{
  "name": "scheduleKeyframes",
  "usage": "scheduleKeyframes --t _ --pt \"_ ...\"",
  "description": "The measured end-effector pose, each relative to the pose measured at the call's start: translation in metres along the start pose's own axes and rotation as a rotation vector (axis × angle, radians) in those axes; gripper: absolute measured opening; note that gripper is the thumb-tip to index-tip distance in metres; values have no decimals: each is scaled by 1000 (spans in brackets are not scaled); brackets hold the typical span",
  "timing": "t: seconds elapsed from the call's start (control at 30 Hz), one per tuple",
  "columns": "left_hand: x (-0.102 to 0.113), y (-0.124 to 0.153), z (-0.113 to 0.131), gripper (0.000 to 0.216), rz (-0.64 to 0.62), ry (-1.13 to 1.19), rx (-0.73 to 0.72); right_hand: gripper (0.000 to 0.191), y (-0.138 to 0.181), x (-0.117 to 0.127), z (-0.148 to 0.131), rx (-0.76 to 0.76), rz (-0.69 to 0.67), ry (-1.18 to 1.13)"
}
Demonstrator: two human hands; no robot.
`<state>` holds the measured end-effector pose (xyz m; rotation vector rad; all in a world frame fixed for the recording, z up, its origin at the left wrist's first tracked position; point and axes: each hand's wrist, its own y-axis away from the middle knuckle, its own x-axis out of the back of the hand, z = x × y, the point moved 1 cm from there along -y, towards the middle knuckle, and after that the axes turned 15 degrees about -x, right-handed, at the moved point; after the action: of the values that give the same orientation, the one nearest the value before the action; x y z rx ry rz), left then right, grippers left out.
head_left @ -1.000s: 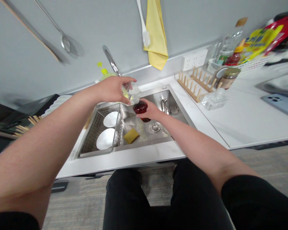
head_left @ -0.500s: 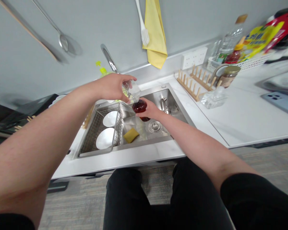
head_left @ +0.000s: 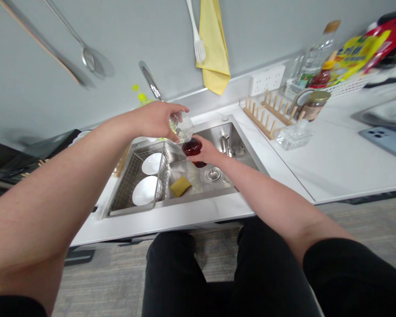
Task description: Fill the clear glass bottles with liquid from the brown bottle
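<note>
Over the steel sink (head_left: 247, 152), my left hand (head_left: 156, 119) grips a clear glass (head_left: 184, 126) tilted down toward a small glass of dark red liquid (head_left: 192, 148). My right hand (head_left: 208, 152) is wrapped round that red-filled glass from the right. The two glasses touch or nearly touch at their rims. The faucet (head_left: 149, 81) rises just behind my left hand.
A wire basket (head_left: 132, 176) in the sink's left half holds two white dishes. A yellow sponge (head_left: 180, 186) lies on the sink floor by the drain (head_left: 213, 175). On the right counter are a wooden rack (head_left: 267, 115), a clear glass dish (head_left: 293, 135), a jar (head_left: 314, 106), bottles and a phone (head_left: 386, 138).
Both hands and the two glasses stay nearly where they were above the sink; the view has only shifted slightly.
</note>
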<state>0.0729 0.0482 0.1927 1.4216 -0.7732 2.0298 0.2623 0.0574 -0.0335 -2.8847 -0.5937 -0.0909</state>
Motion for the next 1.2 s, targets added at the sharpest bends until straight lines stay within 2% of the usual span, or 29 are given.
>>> scheduleKeyframes --t 0.1,0.27,0.4,0.57,0.67,0.83,1.03,1.2 --pt "0 0 -3 68 7 27 -5 75 0 -1 1 14 -5 -10" --pt "2 0 -2 75 2 43 17 76 1 -1 1 19 -9 0" --pt "1 -1 -6 68 -15 43 -24 76 1 -1 0 -7 2 12" --pt "-1 -5 -13 62 53 65 5 76 0 0 1 -6 6 18" --pt "-1 -6 -12 61 46 73 -18 79 -1 0 2 6 4 3" --pt "3 -4 -4 72 -22 -7 -84 77 0 1 1 14 -16 -19" --pt "5 -2 7 101 -129 -171 -68 78 0 1 0 22 -24 -16" --pt "2 0 6 84 -35 -31 -5 80 0 1 0 -22 -23 14"
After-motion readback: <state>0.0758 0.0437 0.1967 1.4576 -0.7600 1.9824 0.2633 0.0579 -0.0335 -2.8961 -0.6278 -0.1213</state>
